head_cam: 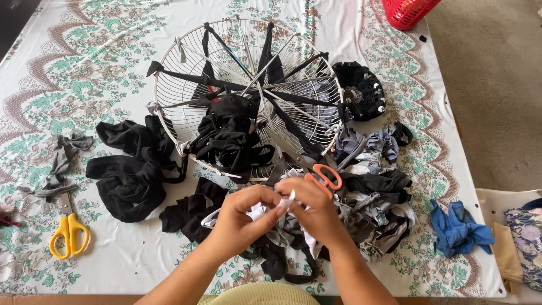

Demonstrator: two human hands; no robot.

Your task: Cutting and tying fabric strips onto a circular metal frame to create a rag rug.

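Left hand, right hand, both grips pinched on white cloth strip, lying left-right

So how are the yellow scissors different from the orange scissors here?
The yellow scissors lie alone on the flowered tablecloth, far left, clear of both hands; the orange scissors rest on the heap of fabric scraps just beyond the right hand. The yellow pair shows whole, blades pointing away; the orange pair is partly hidden by the right hand. Both have plastic loop handles and are shut or nearly so.
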